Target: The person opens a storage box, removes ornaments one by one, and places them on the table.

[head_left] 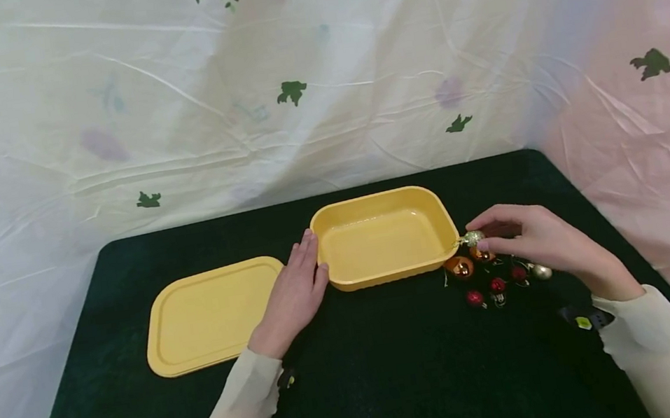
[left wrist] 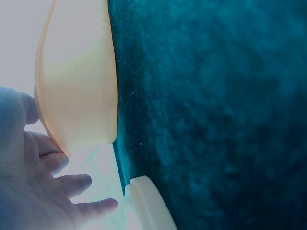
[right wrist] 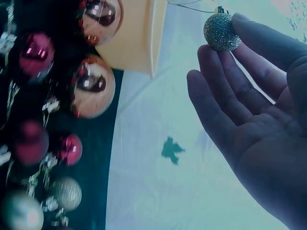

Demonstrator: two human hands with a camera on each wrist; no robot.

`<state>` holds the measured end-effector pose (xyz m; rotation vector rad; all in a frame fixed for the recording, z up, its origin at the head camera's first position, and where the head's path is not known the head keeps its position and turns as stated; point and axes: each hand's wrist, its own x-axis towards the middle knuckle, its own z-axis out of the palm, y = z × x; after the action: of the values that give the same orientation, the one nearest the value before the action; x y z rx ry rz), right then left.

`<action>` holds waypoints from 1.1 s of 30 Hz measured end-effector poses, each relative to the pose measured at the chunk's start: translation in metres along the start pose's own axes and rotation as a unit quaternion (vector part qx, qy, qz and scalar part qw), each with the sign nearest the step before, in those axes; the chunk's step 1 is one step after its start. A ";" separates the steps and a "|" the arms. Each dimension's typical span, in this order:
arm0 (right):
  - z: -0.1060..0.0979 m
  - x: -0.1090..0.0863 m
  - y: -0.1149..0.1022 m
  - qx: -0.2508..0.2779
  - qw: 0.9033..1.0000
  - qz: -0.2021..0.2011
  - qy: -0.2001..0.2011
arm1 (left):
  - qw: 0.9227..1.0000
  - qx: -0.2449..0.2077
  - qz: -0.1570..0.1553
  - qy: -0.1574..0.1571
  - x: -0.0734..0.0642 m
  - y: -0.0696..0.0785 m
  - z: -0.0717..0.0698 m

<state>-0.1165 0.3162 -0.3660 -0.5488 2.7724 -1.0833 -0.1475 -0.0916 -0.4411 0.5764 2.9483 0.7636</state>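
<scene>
My right hand (head_left: 536, 239) pinches a glittery gold Christmas bauble (right wrist: 221, 31) between thumb and fingertips, with its cap and thread toward the yellow box. In the head view that bauble overlaps the right rim of the yellow plastic box (head_left: 387, 244), whose inside holds nothing. Against the box's left side rests my left hand (head_left: 295, 292), its fingers straight and touching the rim. Below the right hand lies a cluster of baubles: copper ones (head_left: 459, 267), small red ones (head_left: 475, 298) and pale gold ones (head_left: 541, 271), several with thread loops.
A yellow lid (head_left: 216, 316) lies flat on the dark green cloth-covered table (head_left: 394, 370), left of the box and partly behind the left hand. White patterned fabric (head_left: 358, 93) hangs behind the table, with pinkish fabric (head_left: 653, 160) on the right.
</scene>
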 end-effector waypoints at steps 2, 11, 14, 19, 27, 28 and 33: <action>-0.003 -0.007 0.004 -0.009 1.000 0.002 0.012 | 1.000 0.001 -0.001 -0.002 0.000 0.000 0.000; -0.013 -0.034 0.017 -0.019 0.997 0.030 0.064 | 1.000 0.002 -0.001 -0.001 0.000 0.001 -0.002; -0.016 -0.041 0.022 -0.019 0.996 0.051 0.075 | 1.000 0.001 -0.001 0.000 0.000 0.001 -0.002; -0.019 -0.054 0.032 0.004 0.994 0.059 0.096 | 1.000 0.004 -0.002 -0.003 0.000 0.001 -0.002; -0.025 -0.073 0.052 0.006 0.991 0.082 0.106 | 1.000 0.005 -0.006 -0.007 0.000 0.001 -0.002; -0.025 -0.076 0.054 0.005 0.990 0.092 0.108 | 1.000 0.005 -0.005 -0.006 0.000 0.001 -0.002; -0.024 -0.087 0.066 -0.010 0.982 0.140 0.124 | 1.000 0.007 -0.005 -0.007 0.001 0.000 -0.001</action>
<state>-0.0605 0.4083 -0.3949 -0.0197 2.9518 -1.1241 -0.1484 -0.0915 -0.4399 0.5651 2.9450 0.7352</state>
